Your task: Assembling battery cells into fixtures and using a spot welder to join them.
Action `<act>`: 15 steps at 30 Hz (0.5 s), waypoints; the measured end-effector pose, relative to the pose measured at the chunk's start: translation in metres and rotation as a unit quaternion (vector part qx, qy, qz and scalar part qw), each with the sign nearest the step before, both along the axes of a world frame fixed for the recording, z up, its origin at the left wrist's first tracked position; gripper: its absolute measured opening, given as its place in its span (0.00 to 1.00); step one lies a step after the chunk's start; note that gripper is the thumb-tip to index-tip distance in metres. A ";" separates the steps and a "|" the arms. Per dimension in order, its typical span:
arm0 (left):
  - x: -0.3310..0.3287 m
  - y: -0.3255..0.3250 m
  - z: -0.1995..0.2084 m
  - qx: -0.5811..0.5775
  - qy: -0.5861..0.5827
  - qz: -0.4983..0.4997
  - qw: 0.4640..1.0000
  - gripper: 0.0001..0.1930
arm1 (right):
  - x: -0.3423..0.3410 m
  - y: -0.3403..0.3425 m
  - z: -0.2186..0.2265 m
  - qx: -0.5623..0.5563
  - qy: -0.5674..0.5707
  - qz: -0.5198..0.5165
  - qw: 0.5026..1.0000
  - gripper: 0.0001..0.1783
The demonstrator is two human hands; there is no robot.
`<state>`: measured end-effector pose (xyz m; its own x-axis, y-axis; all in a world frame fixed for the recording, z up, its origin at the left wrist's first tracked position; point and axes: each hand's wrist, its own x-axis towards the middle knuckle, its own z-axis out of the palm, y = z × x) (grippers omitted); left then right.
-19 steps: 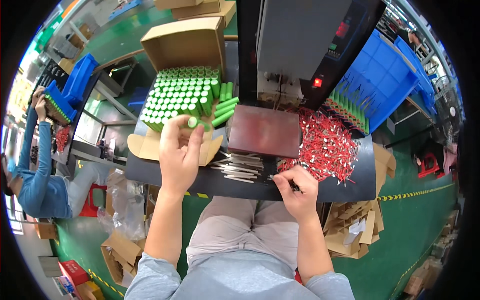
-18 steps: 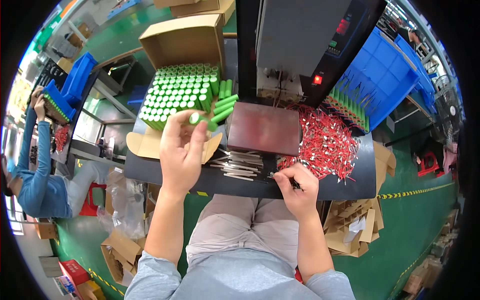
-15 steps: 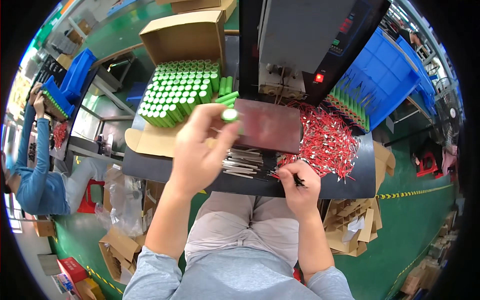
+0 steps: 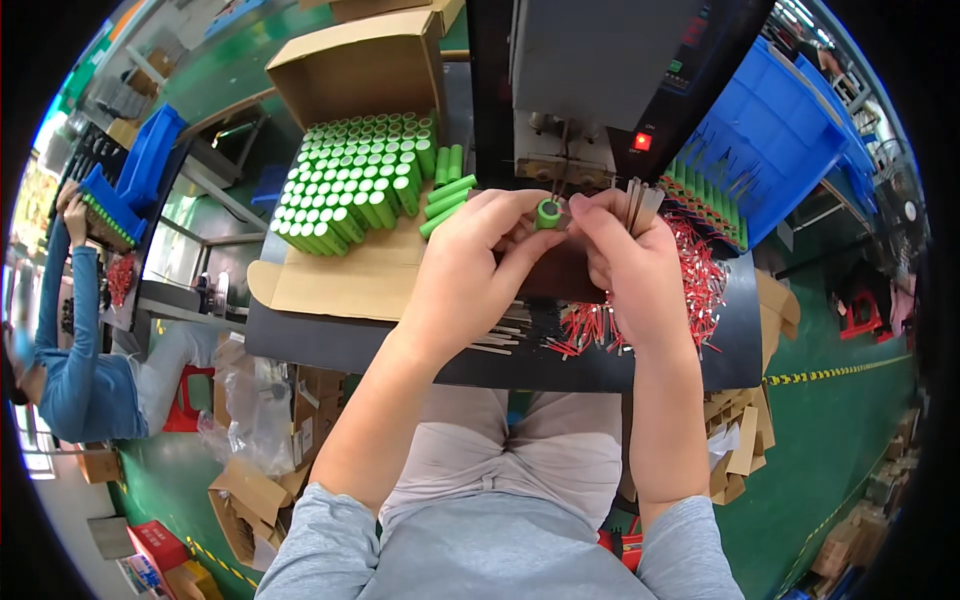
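Note:
My left hand (image 4: 470, 265) grips a green cylindrical battery cell (image 4: 548, 213) between thumb and fingers, one end facing up. It sits just under the two thin electrode pins (image 4: 563, 170) of a spot-welding machine (image 4: 570, 70). Beside the cell, my right hand (image 4: 635, 265) is closed, thumb and forefinger pinched at the cell's edge. Several flat silver metal strips (image 4: 643, 204) stick out of its curled fingers; whether a strip lies at the pinch is too small to tell. Loose cells (image 4: 447, 205) lie left of my hands, next to a cardboard box (image 4: 345, 270) of upright green cells.
Red leads with silver tabs (image 4: 695, 270) are heaped on the black table (image 4: 330, 335), right of my forearm. More strips (image 4: 505, 335) lie near the front edge. Blue bins (image 4: 775, 140) stand at the right. At far left a co-worker (image 4: 85, 350) handles another blue bin.
Both hands have moved up and come together below the electrodes. My left hand brought the cell rightward; my right hand left the table's front edge and now shows silver strips.

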<state>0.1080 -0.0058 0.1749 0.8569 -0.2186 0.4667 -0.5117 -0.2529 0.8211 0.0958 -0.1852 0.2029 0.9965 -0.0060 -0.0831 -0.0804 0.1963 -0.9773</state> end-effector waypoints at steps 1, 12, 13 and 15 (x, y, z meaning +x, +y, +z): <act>0.000 -0.001 0.000 0.000 0.002 0.001 1.000 0.16 | 0.003 -0.002 -0.002 0.029 0.006 0.016 0.999 0.06; 0.002 0.002 0.001 0.036 -0.014 0.029 0.999 0.17 | 0.014 0.005 -0.007 0.007 0.001 0.004 1.000 0.07; 0.002 0.001 0.001 0.036 -0.012 0.029 0.999 0.17 | 0.013 0.005 -0.005 0.009 -0.002 -0.001 1.000 0.08; 0.002 0.000 0.001 0.021 -0.002 0.023 1.000 0.18 | 0.012 0.006 -0.002 0.002 -0.008 -0.013 1.000 0.10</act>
